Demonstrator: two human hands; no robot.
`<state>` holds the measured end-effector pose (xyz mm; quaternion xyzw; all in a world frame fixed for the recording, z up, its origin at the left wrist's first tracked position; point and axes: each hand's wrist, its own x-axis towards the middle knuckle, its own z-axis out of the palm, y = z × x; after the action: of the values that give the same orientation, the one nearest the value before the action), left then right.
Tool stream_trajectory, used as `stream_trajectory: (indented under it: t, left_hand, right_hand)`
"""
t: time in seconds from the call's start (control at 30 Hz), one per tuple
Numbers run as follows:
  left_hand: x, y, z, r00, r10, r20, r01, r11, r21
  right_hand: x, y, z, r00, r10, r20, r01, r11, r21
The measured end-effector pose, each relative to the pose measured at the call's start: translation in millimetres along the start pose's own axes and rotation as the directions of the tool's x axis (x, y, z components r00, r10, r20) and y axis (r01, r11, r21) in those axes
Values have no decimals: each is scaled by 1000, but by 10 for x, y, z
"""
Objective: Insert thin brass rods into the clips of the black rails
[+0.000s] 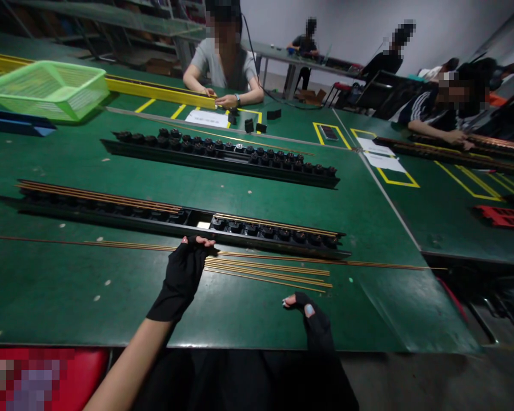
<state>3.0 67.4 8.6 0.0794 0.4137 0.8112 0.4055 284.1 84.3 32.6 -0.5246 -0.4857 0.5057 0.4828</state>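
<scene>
I can't tell whether your left hand [184, 277] grips; your right hand [314, 322] is half-curled, seemingly empty. Handle the thin rods [274, 268], at the left's three o'clock, lightly, keeping them parallel.

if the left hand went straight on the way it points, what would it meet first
Most likely the nearer black channel, whose near side lies just past the left hand's fingertips. Depth is unclear, so it might brush the thin rods first.
</scene>
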Motion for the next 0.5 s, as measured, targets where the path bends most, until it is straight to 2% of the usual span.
stream_trajectory:
  t: [0.17, 0.33, 0.5]
  left_hand:
    - [17, 3, -8, 995, -101, -18, 100, 994, -53]
    - [3, -10, 13, 997, -67, -34, 67, 998, -10]
    - [-28, -25, 31, 1000, 7, -1, -7, 998, 64]
  right_hand:
    - [68, 55, 75, 995, -16, 95, 18, 1000, -16]
    - [240, 109, 226, 992, -27, 124, 28, 1000, -13]
    - [262, 150, 247, 997, -29, 70, 28, 999, 22]
